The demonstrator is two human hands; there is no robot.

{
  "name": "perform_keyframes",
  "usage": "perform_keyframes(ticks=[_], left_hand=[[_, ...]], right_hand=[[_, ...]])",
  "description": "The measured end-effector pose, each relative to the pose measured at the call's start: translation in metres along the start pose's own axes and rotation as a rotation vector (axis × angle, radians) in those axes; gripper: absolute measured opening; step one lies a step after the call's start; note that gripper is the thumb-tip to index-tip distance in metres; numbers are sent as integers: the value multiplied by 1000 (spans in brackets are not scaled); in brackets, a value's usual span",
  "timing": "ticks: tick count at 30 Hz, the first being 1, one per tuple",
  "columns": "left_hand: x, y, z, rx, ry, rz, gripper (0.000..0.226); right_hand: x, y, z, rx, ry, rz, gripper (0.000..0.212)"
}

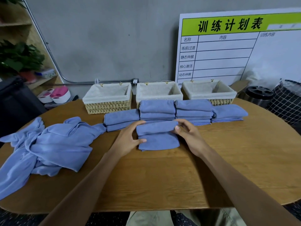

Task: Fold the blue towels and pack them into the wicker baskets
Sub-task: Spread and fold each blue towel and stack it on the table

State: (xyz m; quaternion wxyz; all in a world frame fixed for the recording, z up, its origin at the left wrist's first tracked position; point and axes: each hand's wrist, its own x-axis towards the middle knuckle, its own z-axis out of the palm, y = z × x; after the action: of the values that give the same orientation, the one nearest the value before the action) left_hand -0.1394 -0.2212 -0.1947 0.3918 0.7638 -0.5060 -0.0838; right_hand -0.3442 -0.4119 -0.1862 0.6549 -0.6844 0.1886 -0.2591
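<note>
Blue towel (pixel 158 136), folded into a thick rectangle with its far half doubled toward the person, lies at the middle of the wooden desk (pixel 228 160), and both hands work on it: the left hand (pixel 130 137) curls round its left edge, fingers on top and thumb at the near layer, while the right hand (pixel 187 134) pinches the right end of the upper fold between thumb and fingers. The step in hand looks like the last fold of this towel. Behind it stand four stacks of folded towels (pixel 193 111) in a row, and beyond them three lined wicker baskets (pixel 107 101), none with a towel visible inside. A heap of unfolded blue towels (pixel 48 144) sprawls at the left. Next, I judge, the fold needs flattening and squaring, then the towel goes onto a stack or into a basket; the loose heap suggests folding is far from done and packing not yet begun
</note>
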Motion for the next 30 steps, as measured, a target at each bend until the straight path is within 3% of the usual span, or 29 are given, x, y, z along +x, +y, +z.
perform_keyframes(ticks=[4, 7, 13, 18, 22, 23, 26, 28, 30], left_hand=[[1, -6, 0, 73, -2, 79, 56], [-5, -16, 0, 88, 0, 193, 50], [-16, -11, -17, 62, -185, 186, 59], [-12, 3, -4, -186, -48, -4, 43], [1, 9, 6, -159, -118, -113, 13], [4, 11, 5, -161, -162, -115, 15], [9, 16, -1, -99, -288, -180, 55], [12, 19, -5, -16, -335, -206, 73], [12, 25, -7, -26, -363, -219, 70]], right_hand=[[7, 0, -12, -3, -68, 37, 26], [-2, 0, -21, 75, -150, 76, 38], [-11, -1, -18, -43, -128, 27, 30], [-3, -5, 0, -166, 32, -18, 16], [14, 0, 5, -471, 22, -42, 19], [18, 2, 4, -541, -17, -18, 28], [24, 2, -3, -634, -146, 91, 63], [22, -2, -5, -656, -251, 94, 57], [16, -10, -4, -576, -295, 104, 38]])
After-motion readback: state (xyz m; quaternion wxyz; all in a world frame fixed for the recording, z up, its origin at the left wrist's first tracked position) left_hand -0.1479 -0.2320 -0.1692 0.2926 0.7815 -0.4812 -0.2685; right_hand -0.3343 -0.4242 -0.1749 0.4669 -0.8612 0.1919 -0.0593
